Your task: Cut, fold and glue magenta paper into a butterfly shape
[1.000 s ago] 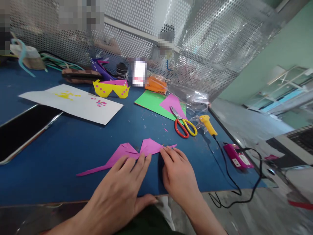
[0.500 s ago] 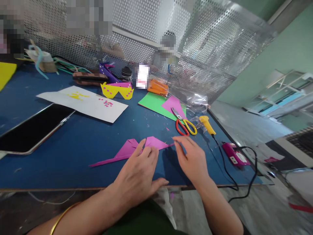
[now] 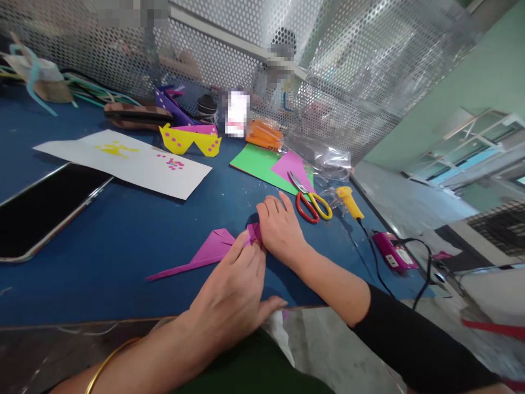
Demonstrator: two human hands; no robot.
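The left hand (image 3: 233,298) stays pressed flat on the pink paper (image 3: 213,250) near the table's (image 3: 102,241) front edge. The right hand (image 3: 279,230) has swung in, now folding its right wing over. Scissors (image 3: 309,201) lie beyond.

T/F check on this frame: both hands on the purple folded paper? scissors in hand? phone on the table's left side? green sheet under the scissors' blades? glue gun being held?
1. Both the left hand and the right hand touch the purple folded paper. True.
2. The right hand holds the scissors. False: they lie on the blue table, untouched.
3. A phone lies on the table's left side. True.
4. The scissors' blades lie over the green sheet. True.
5. The yellow glue gun is held. False: it lies beside the scissors.
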